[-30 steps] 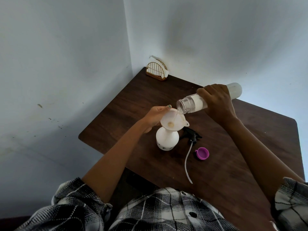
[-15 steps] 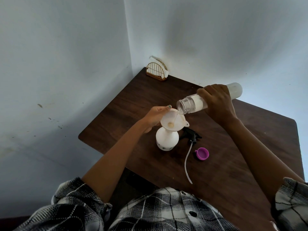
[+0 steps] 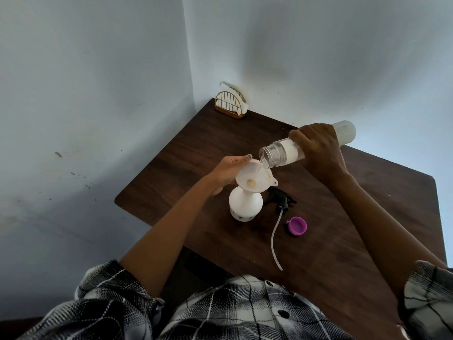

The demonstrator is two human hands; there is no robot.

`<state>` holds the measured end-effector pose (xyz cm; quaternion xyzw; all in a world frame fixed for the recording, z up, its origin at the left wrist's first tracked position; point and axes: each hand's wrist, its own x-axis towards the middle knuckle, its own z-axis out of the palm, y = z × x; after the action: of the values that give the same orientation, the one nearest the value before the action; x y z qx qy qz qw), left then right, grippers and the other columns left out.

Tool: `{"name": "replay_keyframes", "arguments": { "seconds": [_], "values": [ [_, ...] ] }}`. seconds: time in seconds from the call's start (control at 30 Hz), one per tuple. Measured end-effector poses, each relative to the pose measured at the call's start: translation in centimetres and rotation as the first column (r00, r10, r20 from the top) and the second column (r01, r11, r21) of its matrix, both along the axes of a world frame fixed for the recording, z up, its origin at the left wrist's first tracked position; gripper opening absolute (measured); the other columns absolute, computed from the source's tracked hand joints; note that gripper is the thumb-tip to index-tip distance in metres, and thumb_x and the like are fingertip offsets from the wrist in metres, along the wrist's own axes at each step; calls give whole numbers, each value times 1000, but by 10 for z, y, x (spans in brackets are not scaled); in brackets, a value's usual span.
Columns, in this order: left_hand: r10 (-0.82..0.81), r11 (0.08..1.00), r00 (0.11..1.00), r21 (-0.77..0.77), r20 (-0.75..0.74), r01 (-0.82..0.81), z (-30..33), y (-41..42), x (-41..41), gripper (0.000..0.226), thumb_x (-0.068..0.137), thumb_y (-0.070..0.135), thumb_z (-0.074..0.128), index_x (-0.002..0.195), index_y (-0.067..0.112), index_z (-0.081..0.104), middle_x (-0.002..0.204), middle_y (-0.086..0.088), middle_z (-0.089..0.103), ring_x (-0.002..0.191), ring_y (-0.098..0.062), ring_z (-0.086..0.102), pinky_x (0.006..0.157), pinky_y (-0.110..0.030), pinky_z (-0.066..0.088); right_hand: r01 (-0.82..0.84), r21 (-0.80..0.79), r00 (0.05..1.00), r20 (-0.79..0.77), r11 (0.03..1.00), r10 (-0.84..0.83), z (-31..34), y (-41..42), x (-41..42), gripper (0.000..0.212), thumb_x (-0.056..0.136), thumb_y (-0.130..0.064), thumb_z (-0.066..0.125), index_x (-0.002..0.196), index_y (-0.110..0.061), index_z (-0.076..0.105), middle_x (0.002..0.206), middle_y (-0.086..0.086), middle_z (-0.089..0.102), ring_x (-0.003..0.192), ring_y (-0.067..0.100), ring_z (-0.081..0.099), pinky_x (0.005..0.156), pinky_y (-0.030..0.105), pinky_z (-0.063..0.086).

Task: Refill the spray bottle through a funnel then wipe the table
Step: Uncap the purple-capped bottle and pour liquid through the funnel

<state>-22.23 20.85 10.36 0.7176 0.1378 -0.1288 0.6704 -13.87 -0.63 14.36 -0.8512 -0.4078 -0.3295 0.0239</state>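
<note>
Status: the refill is in progress and the wipe has not begun. No cloth is in hand; the only likely wiping material in view is the paper in the napkin holder (image 3: 230, 106) at the far corner of the desk (image 3: 343, 241).

The left hand (image 3: 226, 170) is closed on the far rim of the funnel (image 3: 253, 179) and steadies it. The funnel sits in the neck of the bottle (image 3: 245, 206), which stands upright near the left edge of the desk. The bottle is white, opaque and round-bodied, so its fill level cannot be told. A thin stream falls into the funnel.

The right hand (image 3: 318, 149) is wrapped around the jug (image 3: 306, 143), a translucent container tipped mouth-down over the funnel.

The sprayer head (image 3: 282, 201) lies on the desk just right of the bottle, tube trailing. The purple cap (image 3: 297, 225) lies beside it. Both remain to be refitted.
</note>
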Motion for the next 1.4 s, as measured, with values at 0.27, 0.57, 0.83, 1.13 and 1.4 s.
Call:
{"name": "replay_keyframes", "arguments": {
  "seconds": [0.27, 0.57, 0.83, 1.13, 1.4],
  "values": [
    [-9, 1000, 1000, 11, 5, 9, 0, 1, 0, 38, 96, 40, 45, 112, 11, 64, 100, -6, 62, 83, -13, 57, 69, -23, 47, -9, 3, 1000, -4, 1000, 9, 2, 1, -1, 29, 70, -4, 66, 97, -10, 56, 87, 10, 64, 81, 32, 59, 79, 40, 36],
    [-1, 1000, 1000, 3, 4, 1, 1, 0, -1, 35, 96, 38, 45, 109, 12, 64, 96, -2, 62, 81, -11, 56, 68, -22, 47, -10, 1, 1000, 3, 1000, 10, 0, 0, 1, 29, 71, -5, 68, 97, -11, 55, 86, 10, 64, 80, 31, 59, 78, 40, 39],
    [5, 1000, 1000, -10, 2, -5, 1, 0, -1, 35, 96, 39, 47, 109, 13, 65, 99, -6, 63, 82, -13, 57, 70, -24, 48, -8, -6, 1000, 7, 1000, 8, 0, 1, 0, 31, 70, -5, 69, 97, -11, 54, 86, 10, 64, 79, 31, 59, 77, 40, 39],
    [10, 1000, 1000, -23, 2, -10, 2, 1, -2, 30, 95, 39, 46, 105, 17, 65, 94, -1, 62, 78, -10, 58, 66, -21, 49, -6, 3, 1000, 20, 1000, 6, 1, 0, 2, 27, 71, -1, 66, 96, -9, 59, 85, 9, 63, 78, 31, 58, 77, 39, 36],
    [4, 999, 1000, -32, 15, -3, 3, 1, -3, 30, 96, 39, 46, 105, 17, 64, 91, 2, 62, 79, -9, 58, 64, -19, 50, -10, 10, 999, 31, 1000, 10, 3, 1, 1, 26, 70, -2, 68, 94, -9, 60, 84, 9, 63, 77, 31, 58, 77, 37, 34]
  ]
}}
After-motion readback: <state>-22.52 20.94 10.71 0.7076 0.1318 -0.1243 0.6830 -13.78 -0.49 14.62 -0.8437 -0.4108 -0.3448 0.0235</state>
